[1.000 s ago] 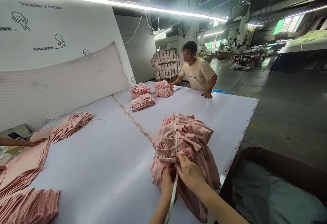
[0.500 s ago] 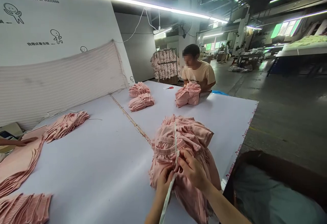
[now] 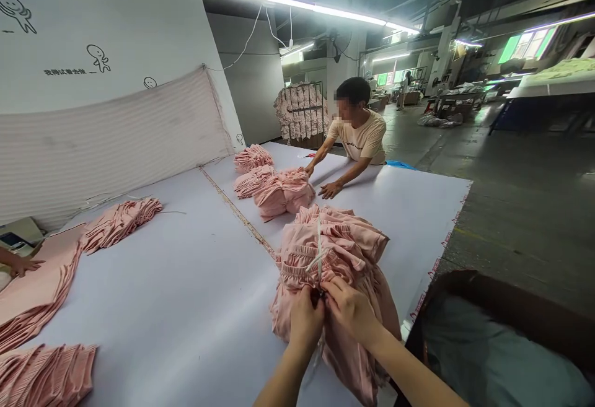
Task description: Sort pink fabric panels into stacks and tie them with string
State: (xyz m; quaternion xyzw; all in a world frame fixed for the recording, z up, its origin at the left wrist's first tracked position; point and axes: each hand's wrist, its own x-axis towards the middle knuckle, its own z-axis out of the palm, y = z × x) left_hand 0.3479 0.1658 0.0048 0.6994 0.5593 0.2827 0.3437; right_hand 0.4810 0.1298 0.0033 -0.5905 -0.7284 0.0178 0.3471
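A bundle of folded pink garments (image 3: 334, 252) lies near the right front of the white table (image 3: 186, 295). A white strap (image 3: 318, 246) runs over its top. My left hand (image 3: 304, 320) and my right hand (image 3: 349, 311) meet at the near side of the bundle, both pinched shut on the strap where its ends come together. The strap's loose tail hangs down below my left hand.
Across the table a person in a cream shirt (image 3: 360, 137) leans in with both hands by another pink bundle (image 3: 283, 193). More pink stacks (image 3: 253, 158) lie behind it and at the left (image 3: 118, 222). Another person's hand (image 3: 21, 264) rests at the far left. A dark box (image 3: 497, 345) stands at my right.
My hands have drawn together on the strap at the bundle's near side. The person opposite has moved their bundle left across the table, beside the far stacks.
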